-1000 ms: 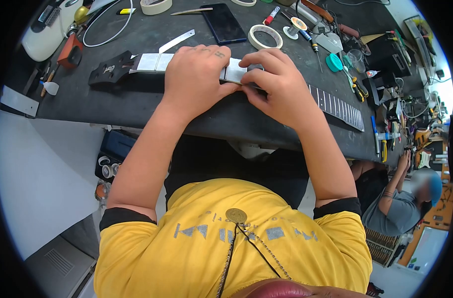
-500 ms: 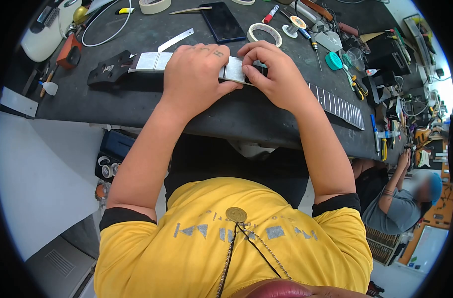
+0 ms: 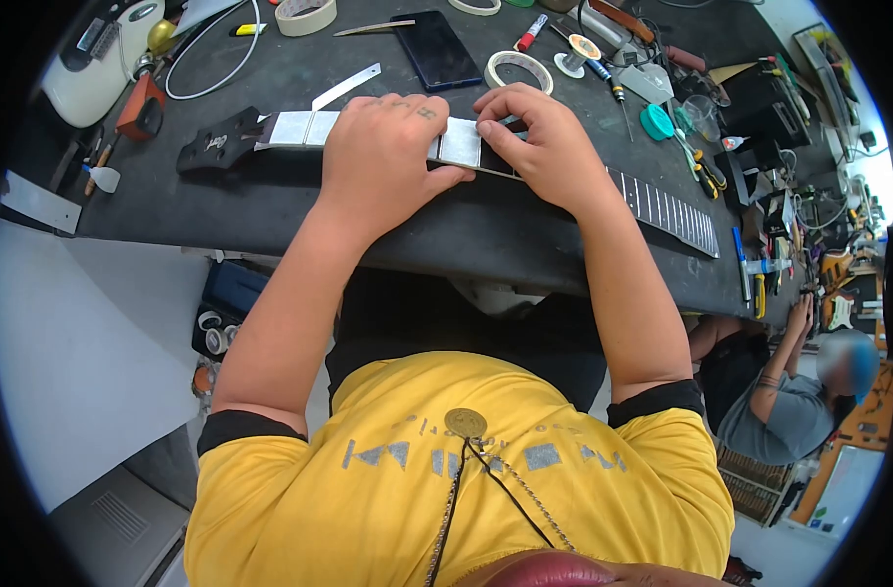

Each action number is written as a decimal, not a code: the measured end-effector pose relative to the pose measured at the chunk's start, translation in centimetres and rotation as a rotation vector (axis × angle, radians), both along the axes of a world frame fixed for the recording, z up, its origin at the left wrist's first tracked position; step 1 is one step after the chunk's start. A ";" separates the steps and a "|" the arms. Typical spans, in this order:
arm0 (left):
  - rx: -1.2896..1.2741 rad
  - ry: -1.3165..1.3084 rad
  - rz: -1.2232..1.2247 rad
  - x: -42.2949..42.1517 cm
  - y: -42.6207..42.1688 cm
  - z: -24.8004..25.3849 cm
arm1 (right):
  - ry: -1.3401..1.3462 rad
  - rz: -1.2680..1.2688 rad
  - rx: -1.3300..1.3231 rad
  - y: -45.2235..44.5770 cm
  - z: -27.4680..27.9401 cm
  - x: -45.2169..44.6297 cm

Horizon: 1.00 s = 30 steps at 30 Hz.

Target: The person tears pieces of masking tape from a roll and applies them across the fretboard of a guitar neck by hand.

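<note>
A guitar neck [image 3: 667, 210] with a dark headstock [image 3: 217, 145] lies across the dark bench. Silvery strips [image 3: 292, 128] cover the fretboard between frets on the headstock side; bare frets show toward the right end. My left hand [image 3: 383, 147] is wrapped over the neck from above, its thumb along the near edge. Beside it, a silvery piece [image 3: 460, 143] lies on the fretboard. My right hand [image 3: 536, 142] has its thumb and index finger close together at the right edge of that piece; whatever they may pinch is too small to make out.
On the bench [image 3: 270, 210], a metal ruler [image 3: 347, 86], a phone [image 3: 437, 51] and a masking tape roll [image 3: 519, 72] lie beyond the neck. A solder spool [image 3: 577, 56], pliers [image 3: 706, 176] and a teal container [image 3: 657, 121] are at right. Another person [image 3: 784, 411] sits at far right.
My right hand's fingers have drawn together from a wider spread, and its thumb has moved up onto the fretboard's top. My left hand keeps its hold. The view has shifted slightly.
</note>
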<state>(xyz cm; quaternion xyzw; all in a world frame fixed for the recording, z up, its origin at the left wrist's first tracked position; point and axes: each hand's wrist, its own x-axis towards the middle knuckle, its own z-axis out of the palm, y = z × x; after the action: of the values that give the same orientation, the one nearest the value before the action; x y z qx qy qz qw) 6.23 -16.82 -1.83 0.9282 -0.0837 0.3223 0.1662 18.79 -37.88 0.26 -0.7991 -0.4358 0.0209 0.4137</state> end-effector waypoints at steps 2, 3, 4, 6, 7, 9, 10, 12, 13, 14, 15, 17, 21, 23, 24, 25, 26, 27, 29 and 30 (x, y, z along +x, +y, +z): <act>0.015 0.097 -0.008 -0.4 0.2 0.8 | -0.019 -0.002 0.006 0.1 -0.2 0.0; -0.022 0.075 -0.069 -0.5 0.4 1.1 | -0.037 -0.002 0.013 0.1 -0.4 0.0; -0.059 0.054 -0.131 -0.6 0.8 1.4 | -0.053 -0.004 0.020 0.0 -0.5 0.1; -0.194 0.069 -0.178 -1.1 2.4 2.6 | -0.029 -0.018 -0.046 -0.3 0.2 -0.3; -0.286 0.105 -0.161 -1.3 3.8 3.6 | -0.016 -0.023 -0.072 -0.2 0.6 -0.5; -0.406 0.235 0.008 -1.1 7.3 5.5 | 0.023 -0.014 -0.061 -0.3 1.0 -0.7; -0.436 0.326 0.163 -0.3 9.5 6.0 | 0.043 -0.012 -0.058 -0.4 1.0 -0.8; -0.144 0.374 0.327 2.5 14.4 4.1 | 0.052 0.024 -0.021 -0.7 0.7 -0.8; -0.084 0.490 0.337 3.6 14.6 4.1 | 0.052 0.048 -0.002 -0.7 0.7 -0.6; -0.024 0.606 0.350 4.6 14.7 4.3 | 0.032 0.043 -0.004 -0.6 0.7 -0.6; 0.036 0.722 0.363 5.2 14.3 4.7 | 0.014 0.038 -0.006 -0.6 0.6 -0.7; 0.072 0.788 0.442 5.8 11.4 6.5 | -0.001 0.035 0.015 -0.7 0.6 -0.9; 0.216 0.794 0.497 7.5 9.9 5.5 | -0.015 0.067 0.051 -1.2 0.4 -0.8; 0.192 0.815 0.494 8.2 10.2 5.1 | -0.017 0.108 0.099 -1.3 0.4 -1.0; 0.179 0.825 0.498 8.4 10.6 5.0 | -0.035 0.114 0.085 -1.3 0.6 -1.1; 0.148 0.849 0.460 8.6 11.3 4.9 | -0.054 0.122 0.071 -1.4 0.8 -1.1; 0.116 0.873 0.423 8.8 12.1 4.6 | -0.074 0.131 0.057 -1.5 0.9 -1.2; 0.083 0.895 0.386 8.5 12.1 5.0 | -0.072 0.129 0.077 -1.5 1.0 -1.3; -0.156 0.696 0.307 7.1 12.1 5.2 | -0.071 0.122 0.120 -1.5 1.0 -1.2; -0.267 0.601 0.258 5.9 11.3 5.5 | -0.043 0.093 0.155 -1.6 1.0 -1.0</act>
<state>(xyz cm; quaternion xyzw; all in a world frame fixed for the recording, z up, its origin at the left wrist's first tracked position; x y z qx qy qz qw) 12.10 -5.50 3.67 0.9545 0.1299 0.0614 0.2612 17.77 -39.44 1.23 -0.7440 -0.4813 -0.0107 0.4633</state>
